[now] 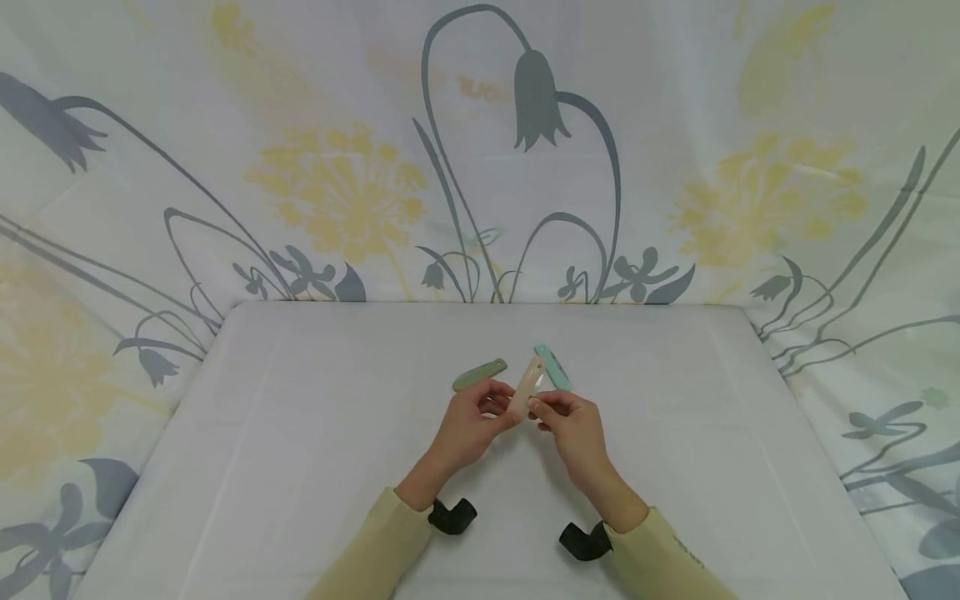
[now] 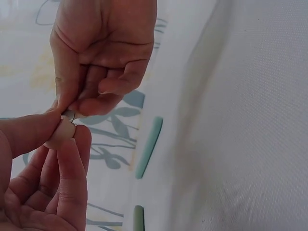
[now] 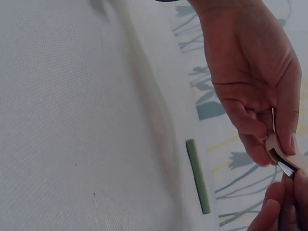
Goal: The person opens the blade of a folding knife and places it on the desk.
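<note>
A beige folding knife [image 1: 527, 387] is held up between the two hands over the white table. My left hand [image 1: 463, 429] grips its handle between thumb and fingers. From the other side my right hand [image 1: 576, 429] pinches it, thumb and forefinger at the edge. In the right wrist view a shiny metal blade [image 3: 287, 168] shows along the dark slot of the handle, partly covered by fingers. Just beyond the left hand lies a green folded piece of like shape [image 1: 480, 375]. A teal one [image 1: 553, 368] lies behind the right hand.
The white table [image 1: 300, 433] ends at a back edge against a flower-printed cloth [image 1: 345, 192], which also rises at both sides. Black wrist mounts [image 1: 453, 517] stick out inward at both sleeves, close above the table.
</note>
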A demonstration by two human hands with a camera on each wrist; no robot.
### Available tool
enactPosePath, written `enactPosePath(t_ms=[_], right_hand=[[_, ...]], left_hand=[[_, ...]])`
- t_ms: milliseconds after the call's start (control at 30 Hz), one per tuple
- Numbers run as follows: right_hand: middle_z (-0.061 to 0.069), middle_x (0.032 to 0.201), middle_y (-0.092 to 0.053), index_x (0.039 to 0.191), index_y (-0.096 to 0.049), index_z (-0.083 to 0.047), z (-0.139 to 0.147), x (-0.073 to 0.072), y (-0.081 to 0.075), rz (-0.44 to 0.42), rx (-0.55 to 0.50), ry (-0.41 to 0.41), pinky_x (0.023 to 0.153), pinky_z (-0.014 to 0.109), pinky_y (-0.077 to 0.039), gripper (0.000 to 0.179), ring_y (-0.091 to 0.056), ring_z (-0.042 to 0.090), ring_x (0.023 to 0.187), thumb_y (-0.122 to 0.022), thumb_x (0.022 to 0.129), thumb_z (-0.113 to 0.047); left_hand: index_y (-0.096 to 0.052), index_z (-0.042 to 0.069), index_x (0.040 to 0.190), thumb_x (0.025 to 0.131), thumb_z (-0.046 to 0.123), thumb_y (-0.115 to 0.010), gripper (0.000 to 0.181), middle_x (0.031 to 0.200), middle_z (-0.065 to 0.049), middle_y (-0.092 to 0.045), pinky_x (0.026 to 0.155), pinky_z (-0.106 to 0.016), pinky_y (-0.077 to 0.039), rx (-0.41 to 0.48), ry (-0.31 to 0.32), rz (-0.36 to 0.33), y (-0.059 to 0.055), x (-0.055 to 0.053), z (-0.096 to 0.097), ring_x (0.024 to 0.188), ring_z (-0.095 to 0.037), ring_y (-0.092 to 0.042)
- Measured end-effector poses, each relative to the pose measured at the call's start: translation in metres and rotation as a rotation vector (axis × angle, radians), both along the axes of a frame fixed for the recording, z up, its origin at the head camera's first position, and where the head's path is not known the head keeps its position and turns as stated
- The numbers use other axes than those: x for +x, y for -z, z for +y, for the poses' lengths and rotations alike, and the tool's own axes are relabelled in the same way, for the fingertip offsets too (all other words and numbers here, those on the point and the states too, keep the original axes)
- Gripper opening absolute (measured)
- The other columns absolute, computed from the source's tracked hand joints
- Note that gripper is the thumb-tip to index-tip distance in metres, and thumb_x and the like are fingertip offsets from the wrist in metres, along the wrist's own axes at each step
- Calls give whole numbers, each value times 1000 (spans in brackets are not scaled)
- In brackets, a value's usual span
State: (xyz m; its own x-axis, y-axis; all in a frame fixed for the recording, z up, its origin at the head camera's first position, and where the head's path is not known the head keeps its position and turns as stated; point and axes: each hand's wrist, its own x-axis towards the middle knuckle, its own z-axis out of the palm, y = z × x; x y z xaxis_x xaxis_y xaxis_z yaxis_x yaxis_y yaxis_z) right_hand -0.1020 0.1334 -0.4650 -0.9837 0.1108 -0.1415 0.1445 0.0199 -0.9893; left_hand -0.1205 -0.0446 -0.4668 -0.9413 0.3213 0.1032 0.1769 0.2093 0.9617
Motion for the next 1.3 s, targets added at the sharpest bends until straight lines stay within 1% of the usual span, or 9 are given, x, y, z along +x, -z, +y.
enactPosePath(t_ms=[133,200,367,567,667,800,1000,1133,1300], right_hand=[[16,89,-70,98,-71,4,3,0,-1,10,91,-21,70,29,-55,13,-64,19,80,-71,92,-8],[20,93,-70,99,-71,4,5,0,-2,17,112,-35,71,30,-55,14,-64,20,81,-71,93,-9],[17,97,-70,104,-69,5,6,1,-1,9,50,-59,76,28,-55,19,-65,20,87,-71,93,-11],[9,96,-72,110,-68,5,5,3,4,-14,17,-77,79,33,-55,24,-65,31,92,-74,91,-9],[10,95,-72,112,-68,6,4,3,4,-4,19,-80,79,36,-55,26,-67,27,89,-75,89,-6],[9,93,-71,116,-67,3,4,4,4,0,32,-76,78,35,-54,29,-67,16,84,-74,89,-4],[8,93,-70,119,-69,1,14,3,1,-3,46,-63,75,31,-52,29,-65,22,87,-72,91,-6],[8,98,-70,119,-71,0,23,2,-2,-10,65,-56,74,30,-50,28,-63,21,89,-72,92,-9],[8,113,-67,120,-71,-1,35,0,-3,-12,106,-112,79,32,-51,28,-61,20,95,-70,94,-11]], left_hand=[[-67,7,110,88,14,-78,26,94,-3,-67,66,-28,-52,-19,-5,-15,-2,0,-4,83,-15,-67],[-68,7,110,88,13,-78,25,93,-3,-67,65,-28,-51,-23,-7,-25,-4,0,-6,83,-15,-67],[-68,6,108,87,11,-78,23,93,-3,-67,63,-28,-51,-8,-26,-56,-6,1,-7,81,-15,-67],[-65,2,108,87,3,-75,23,94,-6,-66,61,-27,-52,73,-48,-105,-4,3,-4,79,-16,-67],[-64,2,108,86,3,-75,24,94,-6,-66,61,-26,-52,86,-70,-108,-3,3,-3,78,-15,-67],[-64,3,109,85,5,-77,27,95,-6,-66,61,-26,-53,69,-80,-98,-1,4,-3,79,-16,-67],[-65,5,113,84,4,-78,32,96,-9,-66,60,-27,-53,69,-94,-90,0,3,-14,81,-19,-66],[-67,8,121,85,2,-76,37,96,-9,-65,62,-35,-56,75,-68,-75,-1,0,-29,80,-20,-67],[-70,12,125,90,5,-73,35,99,-8,-63,66,-47,-56,15,24,-37,0,-4,-49,80,-19,-65]])
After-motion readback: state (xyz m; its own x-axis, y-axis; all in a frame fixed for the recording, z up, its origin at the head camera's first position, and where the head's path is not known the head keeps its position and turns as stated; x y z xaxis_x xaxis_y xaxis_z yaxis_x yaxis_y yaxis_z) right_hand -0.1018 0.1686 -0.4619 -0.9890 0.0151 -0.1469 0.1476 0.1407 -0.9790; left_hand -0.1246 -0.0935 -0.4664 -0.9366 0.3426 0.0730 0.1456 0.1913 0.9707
